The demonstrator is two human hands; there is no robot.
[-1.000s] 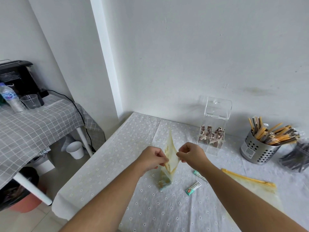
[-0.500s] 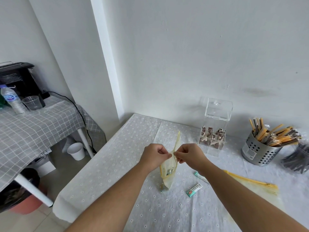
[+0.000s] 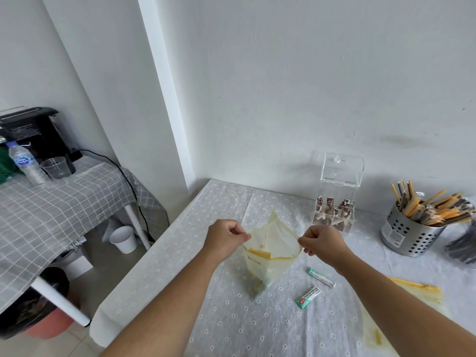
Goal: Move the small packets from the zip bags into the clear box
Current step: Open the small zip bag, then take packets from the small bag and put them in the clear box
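A clear zip bag with a yellow zip strip hangs upright over the table, its mouth pulled wide. My left hand pinches the left lip and my right hand pinches the right lip. A few small packets lie in the bag's bottom corner. Two green-and-white small packets lie on the cloth to the right of the bag. The clear box stands behind my right hand, lid raised, with brown packets inside.
A second zip bag lies flat at the right under my forearm. A perforated steel holder full of stick packets stands at the far right. The table edge runs along the left; a side table with a bottle stands beyond.
My hands have moved apart and pulled the zip bag's mouth from nearly shut to wide open. The bag hangs in about the same place.
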